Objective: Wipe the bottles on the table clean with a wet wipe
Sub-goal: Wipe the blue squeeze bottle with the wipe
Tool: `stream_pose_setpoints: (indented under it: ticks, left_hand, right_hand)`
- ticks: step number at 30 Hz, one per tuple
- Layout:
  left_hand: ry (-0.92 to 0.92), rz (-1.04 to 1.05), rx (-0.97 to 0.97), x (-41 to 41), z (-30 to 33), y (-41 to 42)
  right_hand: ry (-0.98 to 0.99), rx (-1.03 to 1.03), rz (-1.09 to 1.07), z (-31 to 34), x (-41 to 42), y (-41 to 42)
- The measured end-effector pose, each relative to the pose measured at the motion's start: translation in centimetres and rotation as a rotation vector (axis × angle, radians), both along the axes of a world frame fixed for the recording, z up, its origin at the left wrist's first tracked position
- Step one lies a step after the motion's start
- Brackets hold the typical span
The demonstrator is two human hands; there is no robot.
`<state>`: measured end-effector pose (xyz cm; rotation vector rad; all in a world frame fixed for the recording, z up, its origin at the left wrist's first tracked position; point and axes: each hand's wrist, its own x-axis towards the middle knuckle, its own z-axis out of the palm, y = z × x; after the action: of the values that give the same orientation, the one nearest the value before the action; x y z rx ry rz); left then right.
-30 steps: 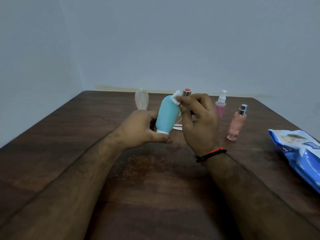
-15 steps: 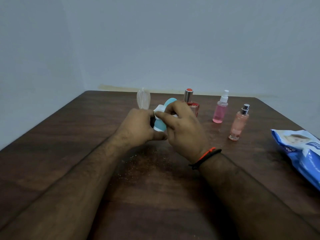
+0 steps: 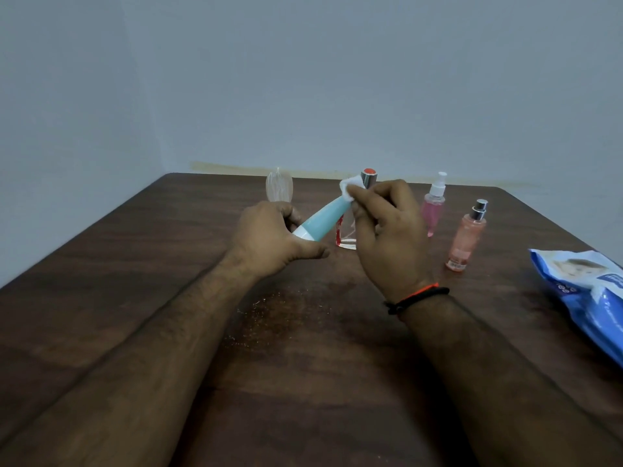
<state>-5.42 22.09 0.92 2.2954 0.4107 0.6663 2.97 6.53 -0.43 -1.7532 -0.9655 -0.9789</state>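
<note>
Only one view here, the head cam, so: the teal bottle (image 3: 323, 220) is off the table (image 3: 135, 281), held up between both hands over the middle of it. Left hand (image 3: 269, 239) has its fingers curled round the white cap end, thumb stretched out underneath. Right hand (image 3: 387, 230) pinches the wipe (image 3: 349, 188) against the bottle's far tip, thumb and forefinger pressed together on it, the other fingers loosely bent. Key thing is the tilt: the long axis runs from low-left near the left palm up and away to the right, so the rounded end points up-right into the right fingers. I'd guess the next stroke just slides along that line, back down toward the cap. Right hand does the wiping, left just steadies. The red-capped bottle (image 3: 367, 176) stands right behind, partly hidden, with the pink sprayer (image 3: 435, 203), the peach bottle (image 3: 467, 237) and a clear bottle (image 3: 279, 187) all upright, apart from the hands.
</note>
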Motion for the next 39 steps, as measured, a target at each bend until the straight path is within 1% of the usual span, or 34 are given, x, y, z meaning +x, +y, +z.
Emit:
stream_pose_setpoints:
  ticks: [5,10,12,14,16,18,20,21,26,29,32,36,39]
  left_hand:
    - [-0.083,0.104,0.158,-0.2,0.0,0.1]
    - [-0.187,0.096,0.317,0.1,-0.5,0.6]
    - [-0.214,0.107,0.36,0.3,-0.5,0.6]
    - [-0.232,0.122,0.402,0.3,-0.5,0.7]
    - [-0.254,0.114,0.448,0.2,-0.5,0.8]
    - [-0.279,0.087,0.479,0.1,-0.6,0.7]
    - [-0.303,0.068,0.507,0.2,-0.6,0.5]
    - [-0.313,0.066,0.52,0.2,-0.6,0.4]
    - [-0.38,0.094,0.568,0.5,-1.0,0.4]
    - [-0.392,0.08,0.589,0.7,-1.3,0.5]
    - [-0.386,0.05,0.588,0.7,-1.2,0.7]
    - [-0.381,-0.004,0.578,0.4,-1.0,0.8]
    - [-0.394,-0.033,0.59,0.2,-1.1,0.9]
  right_hand:
    - [-0.062,-0.215,0.142,-0.6,-1.1,1.3]
    - [-0.136,-0.346,0.216,-1.0,-1.6,1.7]
    - [-0.123,-0.303,0.184,-0.9,-1.4,1.6]
    - [-0.072,-0.194,0.121,-0.9,-0.8,1.2]
    - [0.024,-0.074,0.03,-0.7,0.1,0.7]
    - [0.131,-0.015,-0.062,-0.6,0.8,0.1]
    - [0.182,-0.019,-0.103,-0.7,1.1,-0.1]
    - [0.178,-0.031,-0.091,-0.8,0.9,0.0]
    - [0.043,-0.15,0.108,-0.8,-1.3,1.5]
    - [-0.013,-0.21,0.165,-0.9,-1.5,1.8]
    - [0.018,-0.186,0.099,-0.8,-0.9,1.3]
    - [0.215,-0.07,-0.096,-0.4,0.2,0.2]
    - [0.283,-0.06,-0.126,-0.5,0.3,0.1]
